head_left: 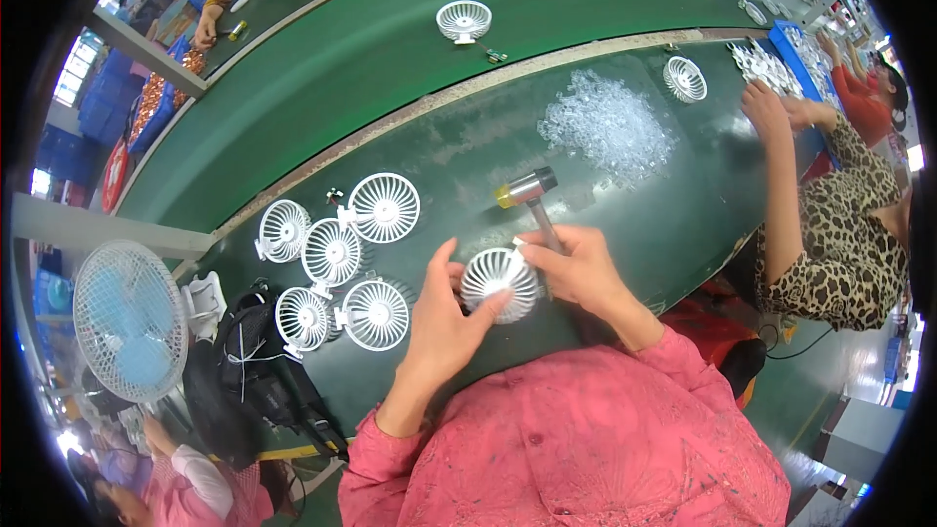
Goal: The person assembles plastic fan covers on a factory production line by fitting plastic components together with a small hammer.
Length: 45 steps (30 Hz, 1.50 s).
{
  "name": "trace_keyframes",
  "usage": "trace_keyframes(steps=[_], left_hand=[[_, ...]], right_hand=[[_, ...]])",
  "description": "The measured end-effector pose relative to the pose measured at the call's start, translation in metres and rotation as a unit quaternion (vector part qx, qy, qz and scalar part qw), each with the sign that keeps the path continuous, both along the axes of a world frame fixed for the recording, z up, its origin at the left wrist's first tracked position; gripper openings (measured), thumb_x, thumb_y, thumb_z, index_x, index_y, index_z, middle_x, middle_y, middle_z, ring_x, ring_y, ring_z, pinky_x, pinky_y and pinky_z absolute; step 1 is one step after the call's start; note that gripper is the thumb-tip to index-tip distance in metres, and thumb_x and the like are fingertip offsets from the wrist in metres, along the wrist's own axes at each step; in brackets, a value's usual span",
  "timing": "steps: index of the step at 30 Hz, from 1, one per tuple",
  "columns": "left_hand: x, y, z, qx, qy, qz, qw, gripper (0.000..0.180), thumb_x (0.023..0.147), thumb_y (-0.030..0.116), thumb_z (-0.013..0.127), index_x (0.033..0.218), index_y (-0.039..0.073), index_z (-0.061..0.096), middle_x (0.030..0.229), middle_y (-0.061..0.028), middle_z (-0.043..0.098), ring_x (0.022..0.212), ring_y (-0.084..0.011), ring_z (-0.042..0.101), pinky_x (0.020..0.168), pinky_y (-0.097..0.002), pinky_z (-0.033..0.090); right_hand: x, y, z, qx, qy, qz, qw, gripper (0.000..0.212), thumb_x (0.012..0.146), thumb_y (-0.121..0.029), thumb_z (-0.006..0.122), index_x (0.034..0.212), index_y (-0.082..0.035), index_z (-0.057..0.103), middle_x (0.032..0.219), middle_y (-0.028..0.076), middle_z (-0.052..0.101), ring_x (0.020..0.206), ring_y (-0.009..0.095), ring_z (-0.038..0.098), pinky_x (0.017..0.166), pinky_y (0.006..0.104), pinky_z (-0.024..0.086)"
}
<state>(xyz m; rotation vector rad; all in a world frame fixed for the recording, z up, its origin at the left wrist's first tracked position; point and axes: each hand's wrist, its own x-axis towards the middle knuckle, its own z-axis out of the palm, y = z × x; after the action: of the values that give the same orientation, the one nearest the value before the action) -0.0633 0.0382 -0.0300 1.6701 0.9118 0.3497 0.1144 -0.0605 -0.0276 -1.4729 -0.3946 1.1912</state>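
Observation:
My left hand (439, 322) is closed around the edge of a round white fan cage (496, 278), its thumb lying across the slats. In my right hand (586, 273) I grip a small mallet (527, 187) by its grey handle; one end of the head is yellow, the other dark. The mallet's head points away from me, above the bench. My right fingertips also meet the small white stem at the cage's upper right; whether they pinch it I cannot tell. Left of my hands lies a group of several white fan cages (332, 252). Beyond the mallet spreads a heap of small clear plastic parts (607, 127).
A green conveyor belt (322, 63) runs beyond the bench, carrying a fan cage (464, 21). Another cage (685, 79) lies right of the heap. A co-worker's arm (778, 176) reaches in at the right. At the left are a table fan (131, 322) and a black backpack (264, 351).

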Motion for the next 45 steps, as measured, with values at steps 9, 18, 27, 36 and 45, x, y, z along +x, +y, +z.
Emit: trace_keyframes(steps=[9,18,27,36,45], left_hand=[[0.036,0.091,0.042,0.568,-0.022,0.067,0.82,0.045,0.079,0.004,0.069,0.119,-0.005,0.05,0.116,-0.0236,0.048,0.103,-0.0399,0.051,0.084,-0.0462,0.044],[-0.015,0.085,0.006,0.59,0.225,-0.122,0.766,0.01,0.078,0.01,0.062,0.082,0.001,0.065,0.083,-0.0133,0.06,0.092,-0.0298,0.054,0.088,-0.047,0.037],[0.013,0.011,0.016,0.507,-0.079,-0.047,0.857,0.012,0.079,0.008,0.068,0.089,0.003,0.064,0.078,-0.0065,0.059,0.071,-0.0236,0.055,0.063,-0.0373,0.037],[0.008,-0.025,0.017,0.424,-0.183,-0.066,0.885,0.023,0.08,0.0,0.069,0.103,-0.001,0.066,0.095,-0.0111,0.07,0.076,-0.0262,0.064,0.068,-0.0349,0.047],[-0.022,-0.005,0.011,-0.331,-0.151,-0.048,0.93,0.059,0.103,0.029,0.047,0.148,-0.003,0.025,0.101,-0.0208,0.066,0.066,-0.0176,0.064,0.054,-0.0262,0.054]], right_hand=[[0.008,0.003,0.008,0.001,-0.046,-0.071,0.996,0.02,0.092,-0.014,0.067,0.104,0.002,0.066,0.053,-0.004,0.047,0.038,0.005,0.04,0.035,0.0235,0.029],[0.017,-0.007,-0.008,-0.04,0.045,0.006,0.998,0.017,0.093,-0.015,0.065,0.096,0.002,0.063,0.073,0.006,0.064,0.038,0.003,0.037,0.033,0.0234,0.028],[-0.005,-0.004,0.012,-0.011,0.011,0.02,1.0,0.025,0.096,-0.02,0.062,0.105,0.003,0.064,0.063,0.001,0.057,0.037,0.004,0.038,0.033,0.023,0.027],[0.006,-0.003,0.025,0.011,-0.186,0.023,0.982,0.028,0.092,-0.027,0.068,0.082,-0.001,0.065,0.057,-0.005,0.049,0.046,0.002,0.04,0.039,0.0238,0.028],[0.013,0.009,0.027,0.059,-0.123,0.049,0.989,0.03,0.095,-0.028,0.064,0.102,0.0,0.07,0.059,-0.003,0.055,0.041,0.002,0.042,0.036,0.0221,0.029]])
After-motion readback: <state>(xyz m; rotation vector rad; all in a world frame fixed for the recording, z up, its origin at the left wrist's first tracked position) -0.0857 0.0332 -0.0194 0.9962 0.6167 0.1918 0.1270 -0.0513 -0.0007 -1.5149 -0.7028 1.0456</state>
